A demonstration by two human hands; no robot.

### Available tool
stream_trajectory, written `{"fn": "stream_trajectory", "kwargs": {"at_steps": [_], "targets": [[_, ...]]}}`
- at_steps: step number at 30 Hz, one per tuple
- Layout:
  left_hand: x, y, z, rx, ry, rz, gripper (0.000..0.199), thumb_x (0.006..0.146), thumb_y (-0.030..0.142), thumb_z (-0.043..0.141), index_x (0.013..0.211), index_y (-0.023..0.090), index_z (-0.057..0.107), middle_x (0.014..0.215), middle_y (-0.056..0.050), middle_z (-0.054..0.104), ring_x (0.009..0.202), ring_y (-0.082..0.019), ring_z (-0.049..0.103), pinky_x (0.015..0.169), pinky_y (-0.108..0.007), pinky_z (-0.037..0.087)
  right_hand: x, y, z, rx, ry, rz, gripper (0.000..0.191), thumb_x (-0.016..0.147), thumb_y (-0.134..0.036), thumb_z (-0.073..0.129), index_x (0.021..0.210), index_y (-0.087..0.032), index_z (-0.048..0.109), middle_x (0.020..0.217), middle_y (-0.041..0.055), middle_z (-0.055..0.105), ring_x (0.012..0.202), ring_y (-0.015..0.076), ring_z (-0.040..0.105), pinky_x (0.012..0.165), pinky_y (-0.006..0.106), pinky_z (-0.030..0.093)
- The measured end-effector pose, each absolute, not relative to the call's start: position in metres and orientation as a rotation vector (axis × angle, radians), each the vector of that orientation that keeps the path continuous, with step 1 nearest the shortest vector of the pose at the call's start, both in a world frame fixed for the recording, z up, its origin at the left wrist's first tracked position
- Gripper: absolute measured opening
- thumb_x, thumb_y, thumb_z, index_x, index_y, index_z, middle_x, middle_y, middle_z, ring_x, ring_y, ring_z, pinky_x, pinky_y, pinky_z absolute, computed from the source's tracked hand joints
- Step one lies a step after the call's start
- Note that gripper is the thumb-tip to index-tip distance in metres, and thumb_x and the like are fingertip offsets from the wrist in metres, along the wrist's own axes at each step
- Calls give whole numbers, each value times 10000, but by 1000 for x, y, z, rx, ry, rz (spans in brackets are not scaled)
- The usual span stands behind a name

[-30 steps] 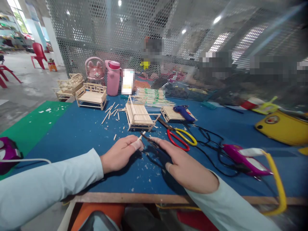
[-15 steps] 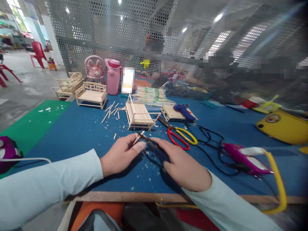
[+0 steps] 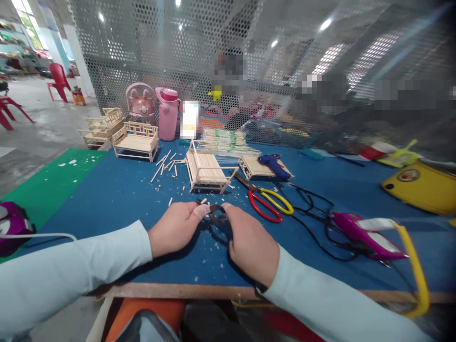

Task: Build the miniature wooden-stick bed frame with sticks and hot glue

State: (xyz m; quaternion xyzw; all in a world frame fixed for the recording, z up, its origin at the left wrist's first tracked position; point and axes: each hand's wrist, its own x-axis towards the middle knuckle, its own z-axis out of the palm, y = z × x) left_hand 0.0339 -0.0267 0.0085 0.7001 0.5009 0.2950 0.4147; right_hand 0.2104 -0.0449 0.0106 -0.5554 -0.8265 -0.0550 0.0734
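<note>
Near the table's front, my right hand [image 3: 251, 240] is wrapped round the dark handles of a cutting tool [image 3: 219, 218]. To its left, my left hand [image 3: 176, 228] is closed with thumb and fingers pinched at the tool's front end. What it pinches is mostly hidden; a short pale stick piece [image 3: 204, 201] shows beside the fingertips. Just beyond the hands stands a small wooden bench frame [image 3: 206, 170] built of thin sticks. Loose sticks [image 3: 163, 165] lie to its left.
Red-and-yellow-handled scissors [image 3: 265, 204] lie right of the hands. Behind them a blue glue gun [image 3: 273, 166] rests on a wooden piece [image 3: 249, 167]. Cables run to a purple tool [image 3: 366, 235]. Another small bench [image 3: 137, 141] and a pink bottle [image 3: 168, 114] stand back left.
My right hand has moved left with the cutting tool, closer to my left hand. The stick that stood out from my left fingers is now mostly out of sight.
</note>
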Motion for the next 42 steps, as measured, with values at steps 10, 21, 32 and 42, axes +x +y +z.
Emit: {"fn": "stream_trajectory", "kwargs": {"at_steps": [10, 21, 32, 42], "targets": [[32, -20, 6, 1271, 1123, 1045, 363, 860, 377, 389, 551, 199, 320, 489, 66, 272, 441, -76, 225, 434, -227, 201, 229, -34, 35, -1869, -2576, 57, 619, 642, -23, 457, 1261, -28, 478, 1144, 215, 609, 1060, 321, 581, 879, 414, 451], [35, -14, 3, 1128, 1054, 997, 142, 859, 189, 395, 912, 147, 520, 526, 73, 430, 419, -65, 400, 404, -165, 316, 238, -29, 32, -1791, -2560, 295, 788, 632, -23, 427, 1410, -96, 327, 1297, 187, 505, 1240, 316, 456, 986, 482, 399], [35, -17, 0, 1346, 1005, 853, 297, 883, 345, 456, 676, 144, 525, 544, 18, 557, 479, -79, 551, 462, -184, 409, 235, -37, 36, -1486, -2572, 386, 791, 593, -28, 422, 1373, -156, 383, 1294, 140, 532, 1254, 266, 461, 1046, 474, 371], [36, -17, 3, 1329, 1021, 879, 281, 905, 300, 419, 695, 143, 520, 536, 26, 541, 472, -78, 534, 460, -183, 384, 236, -38, 38, -1536, -2553, 401, 790, 587, -22, 421, 1369, -130, 391, 1309, 159, 520, 1269, 277, 447, 1049, 499, 363]]}}
